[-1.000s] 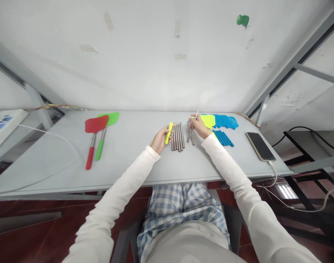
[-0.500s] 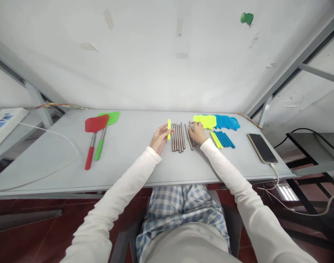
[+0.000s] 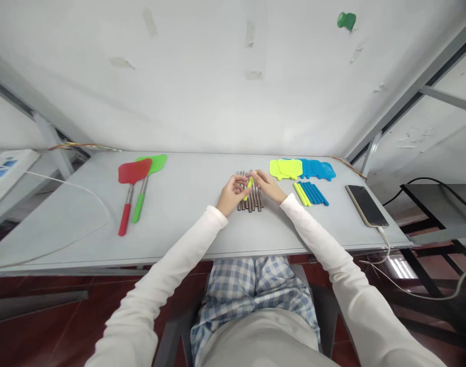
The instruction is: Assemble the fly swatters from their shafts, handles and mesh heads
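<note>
My left hand (image 3: 233, 194) pinches a neon-yellow handle grip (image 3: 249, 189), held tilted over a row of metal rods (image 3: 250, 205). The fingers of my right hand (image 3: 266, 185) are closed by the upper end of that grip, almost meeting my left fingertips; what they pinch, if anything, is hidden. Both hands cover part of the rods, which lie side by side on the grey table (image 3: 202, 224).
On the right are yellow fly swatter heads (image 3: 289, 168), blue heads (image 3: 324, 171), yellow grips (image 3: 302, 194), blue grips (image 3: 313, 193) and a phone (image 3: 366, 206) on a cable. Red (image 3: 129, 193) and green (image 3: 143, 191) fly swatters lie left. A wall (image 3: 202, 92) stands behind.
My right hand has moved left from the separate rods on the right, which now lie closer to the row. My left hand has brought the yellow grip right and tilted it.
</note>
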The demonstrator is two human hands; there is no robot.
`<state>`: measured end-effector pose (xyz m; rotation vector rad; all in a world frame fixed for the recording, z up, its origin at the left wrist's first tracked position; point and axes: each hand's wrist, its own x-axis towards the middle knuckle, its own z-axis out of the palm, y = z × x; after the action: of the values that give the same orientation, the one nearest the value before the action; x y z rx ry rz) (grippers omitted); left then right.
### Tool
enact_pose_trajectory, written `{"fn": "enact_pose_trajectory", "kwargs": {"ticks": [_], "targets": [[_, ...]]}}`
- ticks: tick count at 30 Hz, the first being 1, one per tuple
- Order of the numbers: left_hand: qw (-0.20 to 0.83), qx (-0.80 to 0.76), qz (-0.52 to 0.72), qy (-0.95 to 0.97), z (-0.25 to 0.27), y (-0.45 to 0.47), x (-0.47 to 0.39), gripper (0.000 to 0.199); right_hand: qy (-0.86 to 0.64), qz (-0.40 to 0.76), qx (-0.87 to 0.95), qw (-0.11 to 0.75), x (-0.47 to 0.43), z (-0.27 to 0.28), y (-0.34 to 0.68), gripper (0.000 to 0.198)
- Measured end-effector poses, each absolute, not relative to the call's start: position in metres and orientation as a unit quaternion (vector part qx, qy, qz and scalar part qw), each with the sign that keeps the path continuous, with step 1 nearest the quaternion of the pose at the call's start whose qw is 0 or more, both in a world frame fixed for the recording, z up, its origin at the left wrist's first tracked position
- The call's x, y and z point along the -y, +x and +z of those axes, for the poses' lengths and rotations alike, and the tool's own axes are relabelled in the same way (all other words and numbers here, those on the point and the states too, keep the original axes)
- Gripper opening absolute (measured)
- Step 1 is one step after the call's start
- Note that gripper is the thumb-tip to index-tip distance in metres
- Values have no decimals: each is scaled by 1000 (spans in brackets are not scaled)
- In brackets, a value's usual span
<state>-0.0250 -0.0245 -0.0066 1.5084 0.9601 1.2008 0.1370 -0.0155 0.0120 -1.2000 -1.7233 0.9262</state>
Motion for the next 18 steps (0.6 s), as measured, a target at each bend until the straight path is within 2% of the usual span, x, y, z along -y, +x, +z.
{"fn": "enact_pose_trajectory", "kwargs": {"ticks": [4, 7, 9, 12, 14, 16, 18], "targets": [[402, -375, 475, 687, -5, -20, 35, 26, -453, 376, 674, 447, 15, 18, 144, 46], [326, -364, 427, 761, -2, -21, 37, 23, -504, 316, 668, 447, 15, 20, 165, 47], [257, -348, 368, 823, 0, -20, 32, 28, -562, 238, 684, 398, 17, 17, 180, 47], [170, -333, 270, 887, 1, -10, 18, 37, -647, 111, 709, 258, 26, 8, 198, 48], [135, -328, 212, 910, -1, -2, 8, 39, -665, 25, 726, 174, 34, 0, 206, 41], [120, -326, 163, 923, -4, 4, 0, 40, -655, -45, 742, 134, 40, -7, 214, 38], [123, -330, 134, 926, -8, 4, -3, 41, -645, -93, 747, 133, 46, -13, 221, 40]]}}
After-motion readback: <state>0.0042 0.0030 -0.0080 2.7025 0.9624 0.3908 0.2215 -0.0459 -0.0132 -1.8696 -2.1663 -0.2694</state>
